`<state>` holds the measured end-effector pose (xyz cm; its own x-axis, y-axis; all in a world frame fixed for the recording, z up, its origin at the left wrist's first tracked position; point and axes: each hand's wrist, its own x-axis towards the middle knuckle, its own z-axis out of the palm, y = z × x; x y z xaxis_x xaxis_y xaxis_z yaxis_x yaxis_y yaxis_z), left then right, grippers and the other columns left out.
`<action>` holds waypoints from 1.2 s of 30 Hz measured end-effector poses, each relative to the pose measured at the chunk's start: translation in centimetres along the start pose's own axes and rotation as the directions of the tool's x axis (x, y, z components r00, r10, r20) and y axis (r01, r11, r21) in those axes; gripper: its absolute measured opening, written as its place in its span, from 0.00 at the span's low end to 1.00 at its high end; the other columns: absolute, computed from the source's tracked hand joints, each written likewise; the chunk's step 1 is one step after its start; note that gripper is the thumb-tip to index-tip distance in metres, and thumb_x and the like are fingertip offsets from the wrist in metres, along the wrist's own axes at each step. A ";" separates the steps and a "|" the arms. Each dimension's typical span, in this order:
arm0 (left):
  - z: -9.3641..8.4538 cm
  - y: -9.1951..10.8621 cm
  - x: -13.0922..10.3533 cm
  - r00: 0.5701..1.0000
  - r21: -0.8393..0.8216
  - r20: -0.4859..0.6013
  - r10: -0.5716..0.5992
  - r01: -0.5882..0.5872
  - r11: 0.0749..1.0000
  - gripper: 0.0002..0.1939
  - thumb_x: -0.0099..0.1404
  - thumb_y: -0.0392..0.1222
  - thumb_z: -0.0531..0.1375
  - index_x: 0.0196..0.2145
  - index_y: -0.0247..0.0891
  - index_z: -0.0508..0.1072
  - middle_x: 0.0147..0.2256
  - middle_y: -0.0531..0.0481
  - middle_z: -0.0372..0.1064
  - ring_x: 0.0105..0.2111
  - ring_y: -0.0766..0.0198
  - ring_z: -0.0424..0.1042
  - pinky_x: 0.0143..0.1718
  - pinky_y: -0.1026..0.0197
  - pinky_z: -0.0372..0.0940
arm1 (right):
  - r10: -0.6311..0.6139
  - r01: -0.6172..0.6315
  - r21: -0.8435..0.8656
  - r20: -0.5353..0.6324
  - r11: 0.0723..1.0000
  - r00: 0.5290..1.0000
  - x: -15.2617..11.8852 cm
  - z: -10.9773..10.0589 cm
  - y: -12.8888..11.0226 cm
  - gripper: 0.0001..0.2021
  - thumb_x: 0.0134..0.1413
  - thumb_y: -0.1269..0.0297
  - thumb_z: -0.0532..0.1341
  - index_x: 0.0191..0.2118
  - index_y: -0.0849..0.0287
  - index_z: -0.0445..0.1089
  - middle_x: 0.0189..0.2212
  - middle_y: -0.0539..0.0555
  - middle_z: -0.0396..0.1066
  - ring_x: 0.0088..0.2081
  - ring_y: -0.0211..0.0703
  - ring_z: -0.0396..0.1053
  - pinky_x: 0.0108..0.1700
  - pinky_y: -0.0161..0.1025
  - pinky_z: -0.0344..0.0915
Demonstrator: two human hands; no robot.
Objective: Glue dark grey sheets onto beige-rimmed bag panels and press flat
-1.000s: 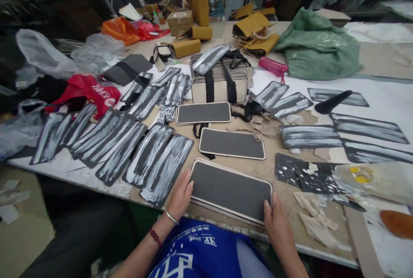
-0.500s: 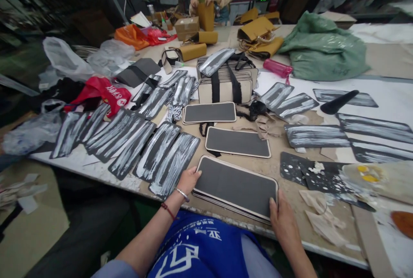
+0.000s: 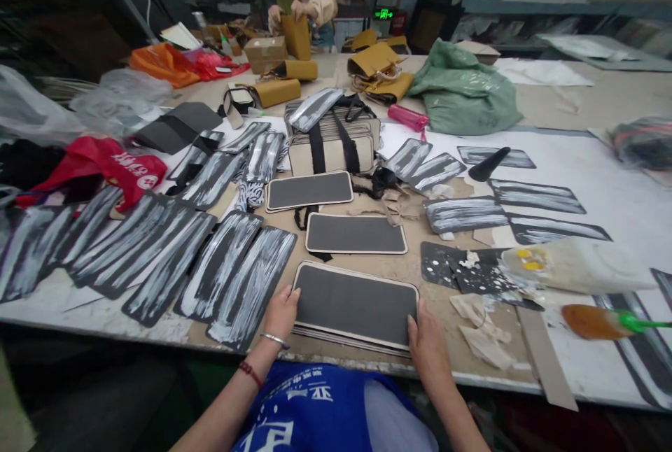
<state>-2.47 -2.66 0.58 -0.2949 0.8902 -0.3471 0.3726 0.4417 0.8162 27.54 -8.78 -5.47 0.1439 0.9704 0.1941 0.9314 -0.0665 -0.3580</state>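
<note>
A stack of dark grey panels with cream edges (image 3: 354, 306) lies at the table's front edge. My left hand (image 3: 282, 313) grips its left end, thumb on the top face. At the right end my right hand (image 3: 428, 340) holds the stack, thumb over the corner. Behind it rest two similar pieces, a middle panel (image 3: 355, 234) and a farther panel (image 3: 309, 191). Beyond them stands a strapped bundle of panels (image 3: 330, 151). Dark pieces streaked with white (image 3: 252, 284) spread to the left, and more streaked pieces (image 3: 465, 214) lie to the right.
A translucent bottle (image 3: 582, 264) and an orange bottle with a green tip (image 3: 591, 321) lie at the right. Farther back are a green bag (image 3: 465, 92), mustard bags (image 3: 375, 64) and a person (image 3: 304, 1). A red bag (image 3: 105, 168) is at the left.
The camera view has turned to the right, so the table's contents appear shifted left and more of its right side shows. Both hands remain on the stack's ends.
</note>
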 end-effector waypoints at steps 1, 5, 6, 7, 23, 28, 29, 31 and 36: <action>0.1 0.2 -0.1 1.000 0.016 -0.015 0.003 -0.003 1.000 0.13 0.50 0.48 0.52 0.15 0.40 0.57 0.15 0.58 0.52 0.21 0.66 0.56 0.26 0.64 0.52 | -0.008 0.008 -0.002 -0.003 1.000 1.000 0.0 0.1 0.1 0.26 0.59 0.56 0.41 0.57 0.69 0.52 0.47 0.68 0.64 0.48 0.54 0.62 0.47 0.53 0.61; 0.3 0.7 -0.4 0.999 0.048 -0.052 0.006 -0.004 0.999 0.13 0.52 0.47 0.50 0.15 0.40 0.55 0.15 0.58 0.51 0.20 0.67 0.54 0.25 0.64 0.50 | -0.047 0.048 0.011 -0.020 0.999 0.999 -0.1 0.4 0.8 0.27 0.59 0.53 0.40 0.57 0.68 0.52 0.46 0.67 0.64 0.47 0.54 0.63 0.46 0.53 0.61; 0.4 0.8 -0.4 0.998 0.048 -0.056 0.006 -0.003 0.999 0.12 0.52 0.46 0.50 0.15 0.40 0.55 0.15 0.58 0.52 0.20 0.67 0.54 0.24 0.64 0.50 | -0.056 0.056 0.013 -0.025 0.998 0.998 -0.1 0.5 1.0 0.28 0.59 0.53 0.40 0.57 0.68 0.52 0.45 0.67 0.65 0.47 0.54 0.63 0.46 0.53 0.61; 0.4 0.9 -0.4 0.998 0.047 -0.058 0.005 -0.002 0.999 0.12 0.52 0.46 0.50 0.15 0.40 0.55 0.15 0.58 0.52 0.20 0.68 0.54 0.24 0.64 0.50 | -0.062 0.062 0.014 -0.026 0.998 0.998 -0.1 0.6 1.1 0.28 0.59 0.52 0.40 0.56 0.69 0.53 0.45 0.68 0.65 0.47 0.55 0.63 0.46 0.53 0.61; -0.3 -0.8 0.1 0.980 -0.271 0.197 -0.012 0.066 0.960 0.18 0.49 0.53 0.57 0.30 0.34 0.70 0.27 0.50 0.71 0.31 0.59 0.69 0.35 0.59 0.64 | 0.064 -0.056 0.135 -0.056 0.989 0.996 3.2 -0.7 0.5 0.25 0.57 0.52 0.43 0.47 0.66 0.65 0.44 0.65 0.67 0.47 0.51 0.64 0.47 0.51 0.62; -0.2 -1.1 -0.6 0.981 -0.375 0.193 -0.015 0.088 0.923 0.22 0.50 0.54 0.59 0.36 0.33 0.69 0.32 0.47 0.72 0.35 0.58 0.69 0.40 0.58 0.63 | 0.078 -0.041 0.232 -0.151 0.972 0.986 3.0 -3.0 -1.1 0.22 0.55 0.51 0.48 0.45 0.63 0.65 0.41 0.62 0.69 0.43 0.49 0.65 0.46 0.48 0.62; -0.2 -1.2 -0.7 0.981 -0.381 0.190 -0.023 0.095 0.920 0.23 0.50 0.54 0.59 0.36 0.33 0.69 0.33 0.47 0.72 0.36 0.58 0.70 0.41 0.57 0.63 | 0.130 -0.084 0.295 -0.139 0.952 0.982 3.1 -3.4 -1.5 0.22 0.54 0.50 0.50 0.45 0.62 0.65 0.40 0.61 0.69 0.40 0.47 0.67 0.44 0.46 0.63; -0.1 -1.2 -0.9 0.984 -0.368 0.173 -0.033 0.095 0.925 0.23 0.50 0.55 0.59 0.36 0.33 0.69 0.33 0.46 0.72 0.36 0.57 0.70 0.41 0.57 0.63 | 0.243 -0.201 0.423 -0.048 0.884 0.969 3.4 -3.9 -2.1 0.21 0.52 0.49 0.52 0.44 0.61 0.63 0.37 0.59 0.70 0.36 0.45 0.68 0.40 0.43 0.65; -0.1 -0.6 -1.2 0.988 -0.346 0.150 -0.021 0.073 0.936 0.22 0.50 0.55 0.59 0.34 0.33 0.69 0.32 0.47 0.72 0.34 0.58 0.70 0.39 0.57 0.64 | 0.335 -0.350 0.432 0.113 0.831 0.935 4.3 -3.4 -2.8 0.20 0.52 0.46 0.47 0.34 0.58 0.63 0.29 0.56 0.68 0.31 0.45 0.65 0.35 0.41 0.61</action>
<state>-2.40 -3.95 0.55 -0.1670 0.8873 -0.4299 0.0231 0.4394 0.8980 26.69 -5.21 -0.54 0.4087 0.9117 -0.0414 0.5791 -0.2941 -0.7603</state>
